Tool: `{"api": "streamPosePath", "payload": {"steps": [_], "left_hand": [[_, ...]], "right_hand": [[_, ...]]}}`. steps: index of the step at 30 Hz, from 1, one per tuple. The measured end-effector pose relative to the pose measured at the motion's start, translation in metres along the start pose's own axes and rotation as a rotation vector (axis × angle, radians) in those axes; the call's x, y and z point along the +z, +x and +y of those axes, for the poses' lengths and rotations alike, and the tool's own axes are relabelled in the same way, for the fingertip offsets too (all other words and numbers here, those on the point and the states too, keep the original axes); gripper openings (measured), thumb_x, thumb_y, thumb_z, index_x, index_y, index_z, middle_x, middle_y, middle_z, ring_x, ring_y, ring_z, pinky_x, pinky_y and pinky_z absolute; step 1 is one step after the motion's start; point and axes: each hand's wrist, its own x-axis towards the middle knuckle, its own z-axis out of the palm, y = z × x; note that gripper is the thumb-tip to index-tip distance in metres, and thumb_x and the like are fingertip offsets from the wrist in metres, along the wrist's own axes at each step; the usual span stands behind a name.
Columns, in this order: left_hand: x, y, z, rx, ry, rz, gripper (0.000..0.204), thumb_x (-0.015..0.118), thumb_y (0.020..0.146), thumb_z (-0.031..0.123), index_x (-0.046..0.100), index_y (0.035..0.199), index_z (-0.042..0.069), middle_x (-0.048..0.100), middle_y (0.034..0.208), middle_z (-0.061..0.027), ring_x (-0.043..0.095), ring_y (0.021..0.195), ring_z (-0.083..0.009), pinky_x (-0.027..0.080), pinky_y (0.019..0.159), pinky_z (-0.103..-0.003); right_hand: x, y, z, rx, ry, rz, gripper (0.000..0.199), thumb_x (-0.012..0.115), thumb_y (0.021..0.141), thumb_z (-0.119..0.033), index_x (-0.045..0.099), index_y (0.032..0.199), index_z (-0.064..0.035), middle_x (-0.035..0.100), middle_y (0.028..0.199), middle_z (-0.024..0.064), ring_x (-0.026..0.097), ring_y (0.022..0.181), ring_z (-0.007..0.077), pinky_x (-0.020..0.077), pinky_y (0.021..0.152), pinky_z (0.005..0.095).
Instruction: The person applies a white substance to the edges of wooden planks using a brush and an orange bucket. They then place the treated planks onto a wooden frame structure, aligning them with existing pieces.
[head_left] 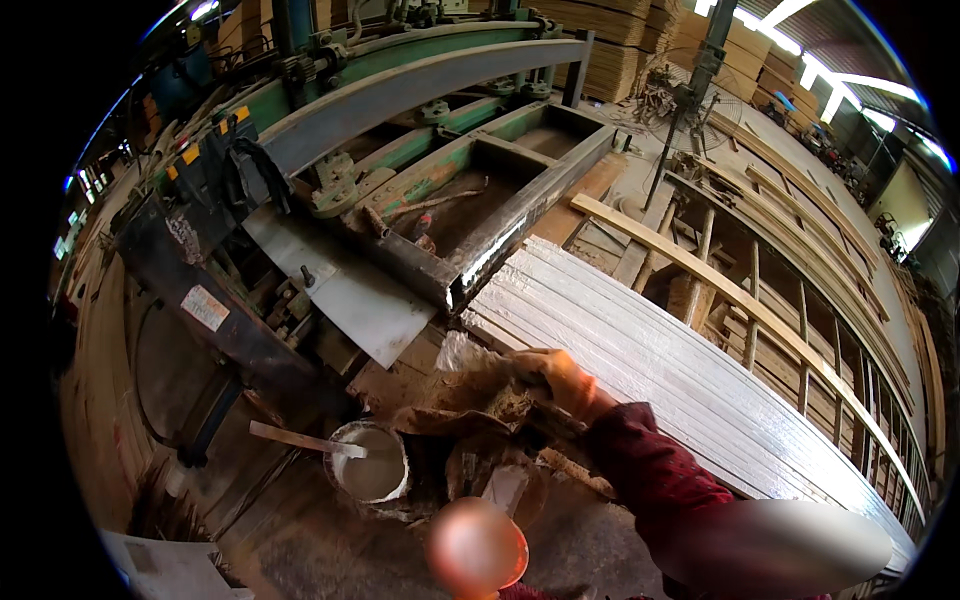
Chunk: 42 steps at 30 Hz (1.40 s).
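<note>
My right hand [562, 380], orange at the fingers and with a dark red sleeve behind it, is closed round a paintbrush. The white-coated bristles of the paintbrush [468, 354] point left, close to the near left ends of a stack of long boards [610, 320] coated shiny white. Below and to the left stands a round bucket [372, 462] of greyish-white liquid, with a flat wooden stick [290, 436] leaning across its rim. At the bottom, an orange rounded shape [512, 555] is partly blurred beside a bit of red sleeve; my left hand cannot be made out there.
A green and grey steel machine frame [420, 75] fills the far left, with a bare metal plate [345, 290] sloping toward me. A pale plank [740, 298] lies over a slatted rack at the right. Crumpled brown material [455, 418] lies under my right hand. Lumber stacks [620, 45] rise behind.
</note>
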Motion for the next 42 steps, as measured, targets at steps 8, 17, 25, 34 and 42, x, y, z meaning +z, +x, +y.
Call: {"api": "streamPosePath", "payload": {"steps": [8,17,25,34,42], "left_hand": [[-0.011,0.037,-0.003,0.005,0.130,0.020,0.025,0.069,0.097,0.027,0.071,0.105,0.004,0.069,0.087,-0.0030,0.063,0.074,-0.0145,0.051,0.065,-0.031],[0.008,0.017,0.015,0.144,0.245,0.070,0.024,0.067,0.097,0.027,0.073,0.102,0.004,0.070,0.085,-0.0039,0.064,0.073,-0.0141,0.050,0.062,-0.031],[-0.017,0.019,0.009,-0.128,-0.397,0.010,0.023,0.066,0.098,0.027,0.068,0.106,0.006,0.067,0.083,-0.0033,0.062,0.070,-0.0158,0.051,0.062,-0.032],[-0.021,0.034,0.007,-0.032,0.084,0.063,0.012,0.065,0.100,0.018,0.066,0.100,0.006,0.064,0.082,-0.0026,0.062,0.071,-0.0161,0.051,0.063,-0.032],[0.043,0.061,-0.005,-0.147,0.318,-0.123,0.013,0.070,0.094,0.014,0.069,0.091,0.002,0.067,0.088,-0.0059,0.062,0.074,-0.0176,0.049,0.064,-0.032]], "right_hand": [[-0.059,-0.029,-0.055,0.084,-0.115,0.294,0.034,0.051,0.105,-0.022,0.073,0.125,-0.0043,0.062,0.076,0.0034,0.039,0.052,0.0029,0.0300,0.046,0.0207],[-0.020,-0.026,-0.033,-0.432,-1.563,0.237,0.059,0.060,0.089,-0.008,0.061,0.143,-0.0313,0.069,0.099,0.0100,0.069,0.091,0.0296,0.0538,0.073,0.0458],[0.007,0.022,0.007,-0.340,-1.743,0.015,0.054,0.057,0.096,-0.020,0.057,0.148,-0.0331,0.065,0.103,0.0074,0.064,0.097,0.0266,0.0498,0.078,0.0448],[0.077,-0.054,0.031,-0.792,-1.457,-0.134,0.057,0.054,0.095,-0.021,0.056,0.150,-0.0318,0.066,0.109,0.0038,0.064,0.088,0.0232,0.0487,0.070,0.0408],[-0.029,-0.364,0.077,0.006,-0.548,0.336,0.054,0.078,0.087,-0.029,0.065,0.137,-0.0109,0.073,0.109,0.0153,0.071,0.095,0.0353,0.0553,0.083,0.0470]]}}
